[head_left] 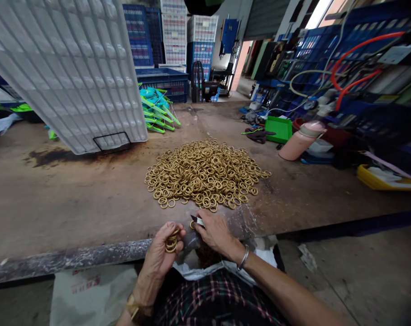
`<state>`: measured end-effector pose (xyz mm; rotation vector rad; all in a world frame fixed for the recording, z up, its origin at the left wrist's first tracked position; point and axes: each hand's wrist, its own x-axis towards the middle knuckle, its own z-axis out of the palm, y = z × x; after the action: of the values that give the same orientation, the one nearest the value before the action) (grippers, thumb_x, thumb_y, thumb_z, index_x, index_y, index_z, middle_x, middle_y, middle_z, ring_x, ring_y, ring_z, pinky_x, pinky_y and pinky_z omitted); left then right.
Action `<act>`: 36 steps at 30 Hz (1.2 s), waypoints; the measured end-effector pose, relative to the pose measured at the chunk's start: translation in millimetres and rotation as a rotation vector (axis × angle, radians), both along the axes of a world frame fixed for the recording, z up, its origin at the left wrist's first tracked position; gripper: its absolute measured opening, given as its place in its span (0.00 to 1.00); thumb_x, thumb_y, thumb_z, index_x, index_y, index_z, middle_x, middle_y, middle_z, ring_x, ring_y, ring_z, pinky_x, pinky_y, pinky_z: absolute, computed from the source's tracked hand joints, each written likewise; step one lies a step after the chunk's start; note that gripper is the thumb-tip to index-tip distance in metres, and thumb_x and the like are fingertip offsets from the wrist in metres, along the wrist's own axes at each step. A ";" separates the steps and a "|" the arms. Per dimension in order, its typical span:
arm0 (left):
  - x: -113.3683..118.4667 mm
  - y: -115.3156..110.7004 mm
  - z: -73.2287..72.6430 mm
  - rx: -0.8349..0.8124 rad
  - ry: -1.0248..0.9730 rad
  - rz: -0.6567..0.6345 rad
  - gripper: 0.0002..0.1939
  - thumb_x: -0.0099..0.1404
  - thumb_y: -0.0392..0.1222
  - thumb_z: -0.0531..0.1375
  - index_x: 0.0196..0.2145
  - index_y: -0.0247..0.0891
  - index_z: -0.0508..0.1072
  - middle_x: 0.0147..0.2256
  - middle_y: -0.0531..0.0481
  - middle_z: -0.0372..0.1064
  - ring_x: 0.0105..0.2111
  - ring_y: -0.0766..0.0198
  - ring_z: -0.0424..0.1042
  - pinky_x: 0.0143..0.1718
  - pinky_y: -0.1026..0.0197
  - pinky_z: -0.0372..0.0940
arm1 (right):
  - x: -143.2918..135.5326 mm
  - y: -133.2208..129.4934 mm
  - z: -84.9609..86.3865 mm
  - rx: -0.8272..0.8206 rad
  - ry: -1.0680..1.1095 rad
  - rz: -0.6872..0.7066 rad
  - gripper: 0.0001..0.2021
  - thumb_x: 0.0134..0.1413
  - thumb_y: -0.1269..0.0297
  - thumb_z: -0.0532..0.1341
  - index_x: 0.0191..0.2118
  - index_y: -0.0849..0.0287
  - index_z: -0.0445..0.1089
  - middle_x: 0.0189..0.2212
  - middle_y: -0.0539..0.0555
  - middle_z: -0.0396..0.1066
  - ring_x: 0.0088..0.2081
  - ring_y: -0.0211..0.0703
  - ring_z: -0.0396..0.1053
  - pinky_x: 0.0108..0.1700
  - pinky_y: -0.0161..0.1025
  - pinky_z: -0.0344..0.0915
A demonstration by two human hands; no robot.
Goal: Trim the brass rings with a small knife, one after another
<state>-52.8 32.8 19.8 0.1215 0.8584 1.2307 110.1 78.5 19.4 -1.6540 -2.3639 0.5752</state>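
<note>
A broad heap of brass-coloured rings (207, 170) lies on the brown table in front of me. My left hand (160, 253), at the table's front edge, is closed round several rings (171, 242) stacked together. My right hand (215, 232) grips a small knife (199, 221) with a dark pointed tip and a white part showing between the fingers. One single ring (192, 225) sits by the knife tip and my right thumb; whether the fingers pinch it I cannot tell. Below my hands, an open white bag (266, 258) on my lap has dark brown contents, partly hidden.
A tall stack of ribbed white trays (73, 68) leans at the left beside bright green hangers (158, 108). To the right are a pink bottle (298, 142), a green bin (278, 129), a yellow tray (385, 179) and orange hoses (344, 59). Crates (173, 34) stand behind.
</note>
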 end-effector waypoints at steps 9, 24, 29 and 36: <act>15.8 2.0 2.4 -0.012 0.270 -0.033 0.22 0.43 0.51 0.69 0.26 0.37 0.62 0.19 0.59 0.60 0.17 0.74 0.59 0.13 0.72 0.51 | 0.8 1.9 -4.7 -0.037 0.057 -0.005 0.09 0.51 0.72 0.52 0.39 0.60 0.63 0.34 0.54 0.69 0.33 0.41 0.65 0.33 0.35 0.52; 49.7 18.0 8.6 0.283 0.999 -0.171 0.15 0.55 0.53 0.59 0.24 0.37 0.70 0.15 0.58 0.56 0.16 0.70 0.55 0.18 0.68 0.51 | 18.9 13.1 5.3 -0.217 0.724 -0.111 0.05 0.53 0.64 0.51 0.30 0.58 0.60 0.24 0.45 0.60 0.28 0.35 0.58 0.31 0.32 0.54; 58.1 19.7 17.1 0.375 0.996 -0.160 0.09 0.53 0.45 0.62 0.22 0.37 0.71 0.18 0.55 0.61 0.20 0.69 0.58 0.22 0.68 0.54 | 27.4 17.8 4.2 -0.291 0.732 -0.136 0.06 0.50 0.64 0.51 0.25 0.58 0.58 0.19 0.44 0.56 0.25 0.34 0.55 0.28 0.31 0.53; 61.2 23.9 9.2 0.170 0.747 -0.336 0.16 0.56 0.54 0.58 0.33 0.37 0.68 0.16 0.60 0.57 0.13 0.73 0.53 0.14 0.70 0.51 | 32.6 17.2 4.1 -0.258 0.700 -0.147 0.06 0.50 0.64 0.51 0.25 0.58 0.59 0.21 0.44 0.55 0.26 0.34 0.54 0.29 0.31 0.52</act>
<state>8.4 56.7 29.0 0.8695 1.3047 0.9313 142.7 95.6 23.4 -1.3821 -1.7012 1.2294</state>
